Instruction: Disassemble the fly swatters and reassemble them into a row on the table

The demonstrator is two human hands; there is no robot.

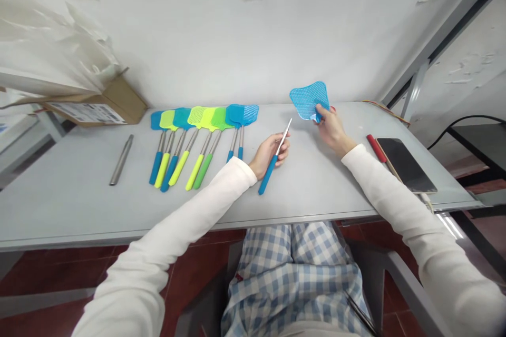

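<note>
My left hand (pixel 269 157) is closed around a metal rod with a blue grip, a fly swatter handle (pixel 269 174), its bare metal end pointing up and away. In my right hand (pixel 331 129) is a blue mesh fly swatter head (pixel 309 99), pinched at its base between thumb and fingers. The head and the handle are apart from each other. Left of my hands, several whole fly swatters (pixel 203 118) lie in an overlapping row, with blue, yellow and green heads and grips. My left hand and sleeve partly cover the nearest blue grips.
A grey metal tube (pixel 121 160) lies at the left of the grey table (pixel 312 189). An opened cardboard box (pixel 118 100) stands at the back left. On the right are a phone (pixel 406 164) with a cable and a red-handled tool (pixel 377 148). A wall borders the back.
</note>
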